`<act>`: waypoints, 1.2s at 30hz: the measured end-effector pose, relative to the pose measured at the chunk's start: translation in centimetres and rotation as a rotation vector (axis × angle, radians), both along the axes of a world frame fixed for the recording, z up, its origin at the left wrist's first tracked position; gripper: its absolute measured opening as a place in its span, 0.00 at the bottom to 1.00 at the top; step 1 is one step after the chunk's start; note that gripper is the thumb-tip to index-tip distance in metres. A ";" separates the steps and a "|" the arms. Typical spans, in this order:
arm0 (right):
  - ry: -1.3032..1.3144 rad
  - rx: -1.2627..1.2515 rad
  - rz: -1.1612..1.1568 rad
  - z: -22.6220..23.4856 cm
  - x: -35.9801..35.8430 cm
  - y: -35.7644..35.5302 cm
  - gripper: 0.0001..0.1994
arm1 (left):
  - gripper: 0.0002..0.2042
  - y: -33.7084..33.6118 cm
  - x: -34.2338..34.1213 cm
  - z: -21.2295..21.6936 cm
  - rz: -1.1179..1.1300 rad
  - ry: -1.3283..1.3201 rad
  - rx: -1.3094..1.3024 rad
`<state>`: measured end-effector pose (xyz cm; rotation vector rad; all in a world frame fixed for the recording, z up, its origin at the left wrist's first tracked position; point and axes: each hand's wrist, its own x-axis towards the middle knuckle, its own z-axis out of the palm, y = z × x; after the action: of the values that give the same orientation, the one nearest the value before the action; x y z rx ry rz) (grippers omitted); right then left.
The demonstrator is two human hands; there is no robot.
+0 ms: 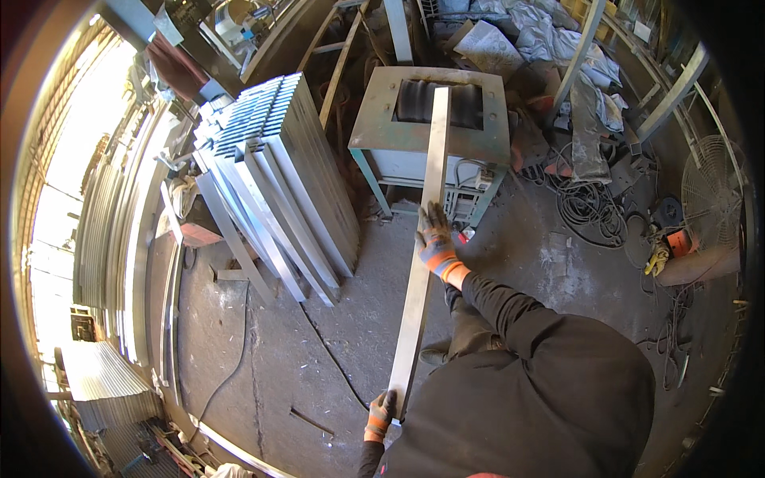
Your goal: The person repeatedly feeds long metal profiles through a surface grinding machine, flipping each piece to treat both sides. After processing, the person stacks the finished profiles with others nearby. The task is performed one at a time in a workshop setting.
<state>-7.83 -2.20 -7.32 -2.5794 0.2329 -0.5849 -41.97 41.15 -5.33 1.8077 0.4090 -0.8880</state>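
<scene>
A long, pale metal bar [414, 307] slants away from me, square-edged and straight. My left hand [380, 410], in a grey and orange work glove, is closed around its near end. Farther along, my right hand [435, 231] lies over the bar in a matching glove, thumb on one side and fingers along the top, gripping it. The bar's far end reaches over the dark opening of a box-shaped machine [374, 119] with a green frame. Inside that opening a black ribbed surface [414, 99] shows; whether the bar touches it I cannot tell.
Left of the machine leans a large stack of metal bars [307, 175]. Corrugated sheets [103, 374] lie at lower left. Black cables [331, 354] cross the concrete floor. On the right are coiled hoses [590, 211], a caged fan [712, 187] and a cylinder [701, 265].
</scene>
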 end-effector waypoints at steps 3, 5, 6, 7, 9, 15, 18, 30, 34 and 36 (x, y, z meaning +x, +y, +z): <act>-0.130 0.169 -0.022 -0.4 4.0 -3.5 0.43 | 0.39 -2.1 4.6 -0.1 -0.064 0.171 -0.167; -0.095 0.124 -0.055 -0.3 8.5 -6.6 0.41 | 0.35 -6.6 8.2 -0.4 0.154 0.217 -0.588; -0.057 0.047 -0.076 -0.1 11.4 -8.6 0.39 | 0.34 -9.1 11.4 -0.7 0.132 0.295 -0.671; -0.016 -0.126 -0.133 0.0 14.5 -10.7 0.37 | 0.33 -11.6 15.0 -1.3 0.103 0.370 -0.753; 0.078 -0.192 -0.182 0.1 20.7 -15.8 0.35 | 0.35 -17.0 21.7 -2.2 0.099 0.432 -0.775; 0.160 -0.326 -0.229 -0.5 38.7 -30.7 0.33 | 0.36 -32.6 40.5 -3.1 -0.007 0.210 -0.654; 0.285 -0.300 -0.272 -0.7 45.4 -34.2 0.32 | 0.36 -36.6 47.6 -2.4 -0.050 0.268 -0.493; 0.254 -0.314 -0.288 0.3 32.8 -23.0 0.30 | 0.33 -24.8 34.9 -2.7 -0.019 0.075 -0.216; 0.227 -0.286 -0.225 1.6 21.7 -13.3 0.30 | 0.32 -15.6 24.0 -0.8 -0.036 -0.010 -0.178; 0.227 -0.247 -0.201 2.1 16.4 -8.6 0.30 | 0.32 -11.2 19.1 -0.2 -0.036 -0.023 -0.122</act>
<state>8.62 -10.83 -5.25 -2.8853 0.5304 -0.4101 -22.91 29.96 -5.56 1.7162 0.3018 -0.8975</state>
